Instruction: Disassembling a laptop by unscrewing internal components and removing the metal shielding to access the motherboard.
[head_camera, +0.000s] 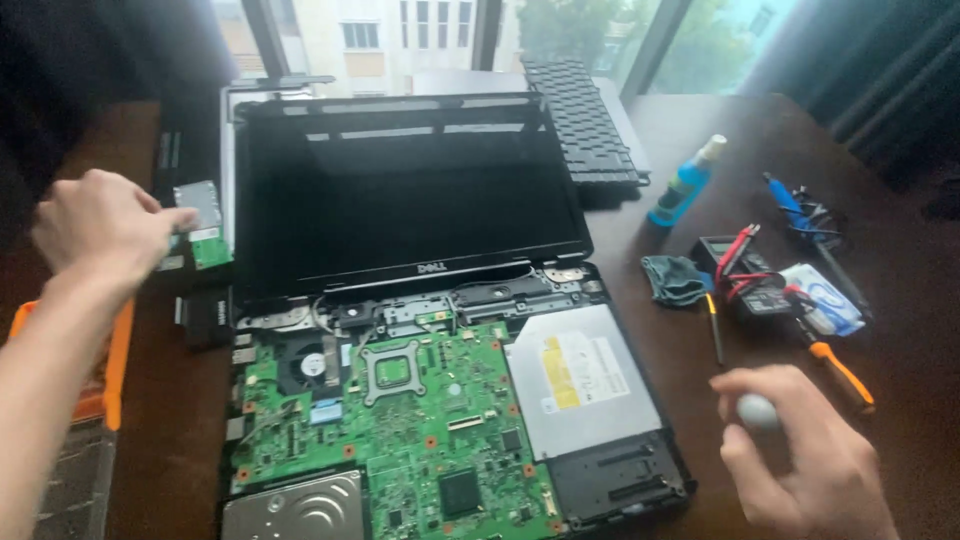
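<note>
From my feed I see one screen (410, 195): the opened laptop's dark, unlit rectangular panel, tilted back at twelve o'clock of the bare green board. At four o'clock of it, a white rectangular label with a yellow strip (578, 372) lies on the silver optical drive. At three o'clock, on the table, a white-and-blue flat packet (828, 300) rests among the tools.

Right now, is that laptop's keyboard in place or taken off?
Taken off. The laptop shows its bare green circuit board, and the keyboard lies apart on the table behind the screen.
</note>
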